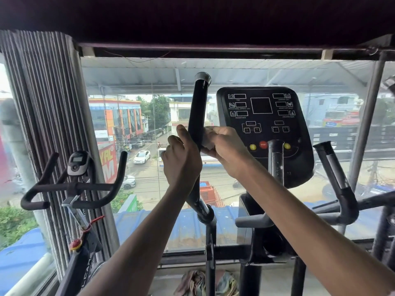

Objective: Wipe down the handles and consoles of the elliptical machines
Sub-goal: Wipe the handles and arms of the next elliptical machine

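Observation:
The elliptical's black left handle (198, 99) rises in front of me, ending in a grey cap. My left hand (181, 159) wraps its fingers around the handle from the left. My right hand (224, 146) presses a small pale cloth (206, 138) against the handle's right side. The black console (263, 124) with dark displays, yellow buttons and a red stop button stands just right of my hands. The right handle (333, 165) leans at the far right, untouched.
An exercise bike with black handlebars (72, 186) and a small display stands to the left by the curtain (49, 103). A large window (145, 129) is straight ahead. Crumpled rags (205, 283) lie on the floor below the machine.

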